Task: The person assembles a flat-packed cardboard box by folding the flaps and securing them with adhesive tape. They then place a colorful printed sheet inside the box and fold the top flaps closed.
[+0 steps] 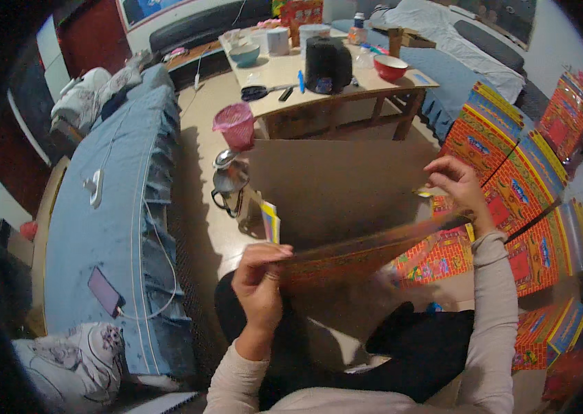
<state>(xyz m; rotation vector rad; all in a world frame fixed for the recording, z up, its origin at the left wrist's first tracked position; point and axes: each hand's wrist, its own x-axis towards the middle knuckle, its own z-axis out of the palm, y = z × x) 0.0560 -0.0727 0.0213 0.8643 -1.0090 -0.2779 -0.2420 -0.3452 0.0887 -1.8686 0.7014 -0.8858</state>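
A long blue sofa (108, 228) runs along the left; a low wooden table (319, 76) stands far in the middle on the beige floor (202, 138); a white-covered sofa (470, 48) stands far right.

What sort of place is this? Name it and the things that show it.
Probably a lived-in home room: a bed or couch under a blue cover, a low wooden table crowded with bowls and a dark pot, and bedding along the far wall. Both hands hold a colourful printed sheet.
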